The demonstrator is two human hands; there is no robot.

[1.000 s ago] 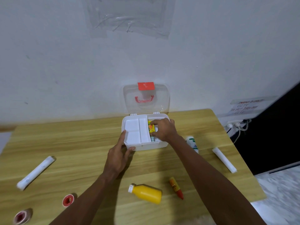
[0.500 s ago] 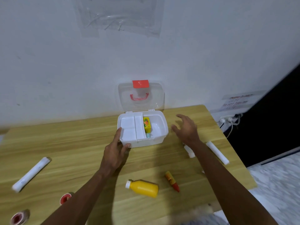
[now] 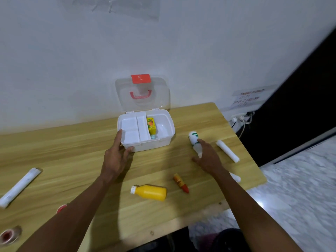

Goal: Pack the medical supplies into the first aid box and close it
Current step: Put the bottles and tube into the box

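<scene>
The white first aid box [image 3: 171,132] stands open at the back of the wooden table, its clear lid [image 3: 141,106] upright against the wall. A yellow carton [image 3: 151,126] lies in its right compartment beside a white inner tray. My left hand [image 3: 116,160] grips the box's front left corner. My right hand [image 3: 209,159] is down on a white bottle with a green label [image 3: 193,138] lying right of the box, index finger over it and thumb beside it. A yellow bottle [image 3: 151,192] and an orange-red tube [image 3: 180,183] lie nearer to me.
One white bandage roll [image 3: 227,150] lies right of my right hand, another [image 3: 235,177] peeks from behind my forearm, and a third [image 3: 18,187] lies far left. Two red tape rolls [image 3: 9,235] [image 3: 61,209] sit at the near left. The table's right edge [image 3: 254,160] is close by.
My right hand left the box's right compartment, swung right across the table and came down on the white bottle. My left hand stayed on the box's corner.
</scene>
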